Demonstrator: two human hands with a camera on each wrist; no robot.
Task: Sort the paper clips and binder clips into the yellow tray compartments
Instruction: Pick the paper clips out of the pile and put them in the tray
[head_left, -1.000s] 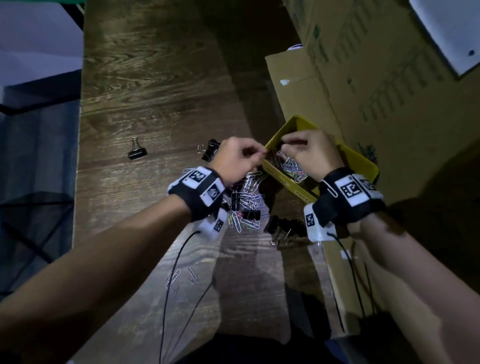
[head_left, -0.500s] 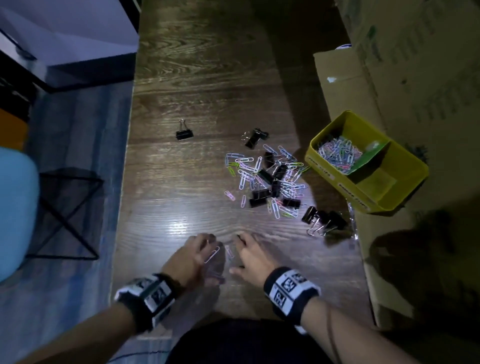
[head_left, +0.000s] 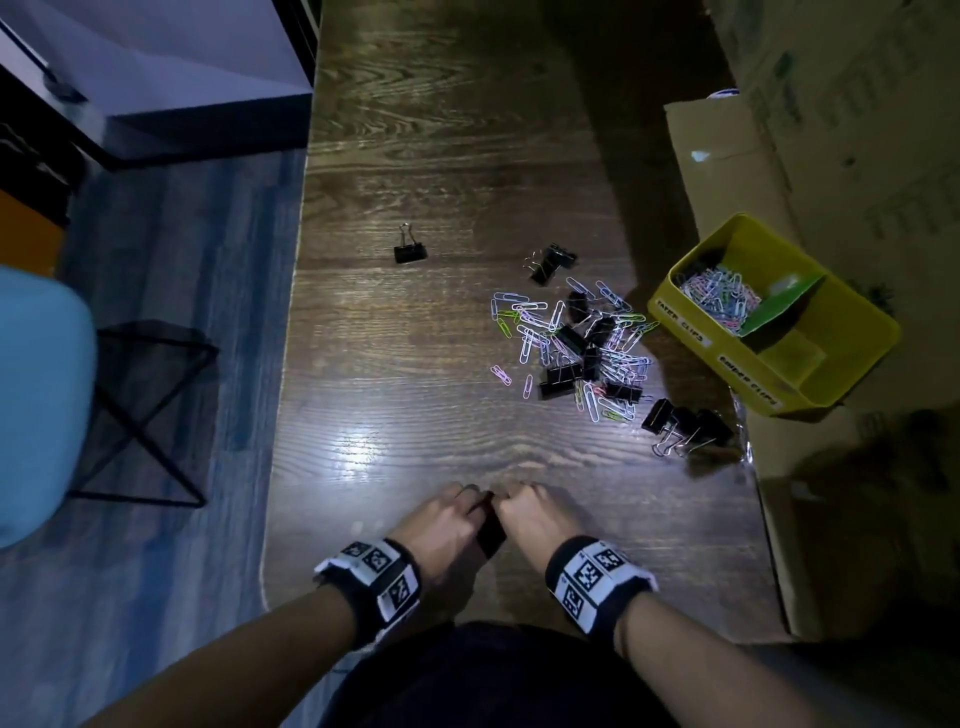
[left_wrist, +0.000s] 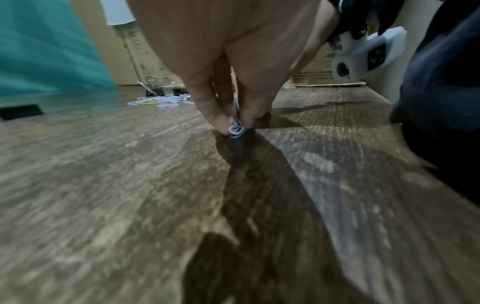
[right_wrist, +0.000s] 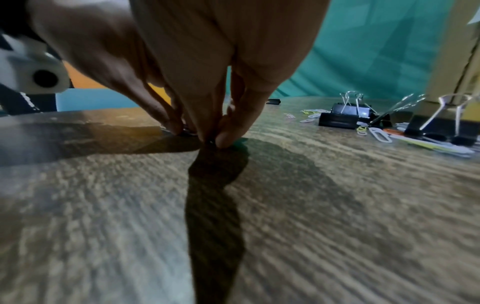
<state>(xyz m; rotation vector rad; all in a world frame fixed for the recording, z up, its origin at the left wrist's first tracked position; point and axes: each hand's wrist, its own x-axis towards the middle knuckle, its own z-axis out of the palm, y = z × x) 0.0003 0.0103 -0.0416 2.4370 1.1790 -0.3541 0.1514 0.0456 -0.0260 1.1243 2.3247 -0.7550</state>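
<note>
Dark wood grain covers the desk (head_left: 441, 156), which fills the middle of the head view, with a blue chair (head_left: 36, 405) at the left edge and cardboard boxes (head_left: 831, 130) along the right.

At the lower centre of the frame the left hand (head_left: 441, 525) and right hand (head_left: 532, 519) sit side by side near the desk's bottom edge, knuckles up and fingers curled down to the wood. In the left wrist view the left hand's thumb and fingertips (left_wrist: 221, 121) pinch a small cluster of pale blue and white paper clips (left_wrist: 235, 129) right at the desk surface. In the right wrist view the right hand's fingertips (right_wrist: 228, 135) are pressed together against the desk; what they grip is too small and dark to make out.

Right of centre lies the mixed pile of coloured paper clips (head_left: 535, 332) and black binder clips (head_left: 563, 374). Another group of binder clips (head_left: 685, 423) lies just below and to the right of the pile, a pair (head_left: 553, 260) sits just above it, and a lone binder clip (head_left: 410, 249) lies well apart to the left.

At the right edge the yellow tray (head_left: 779, 384) rests on cardboard. Its upper-left compartment holds sorted paper clips (head_left: 719, 299), walled off by a green divider (head_left: 784, 306).
</note>
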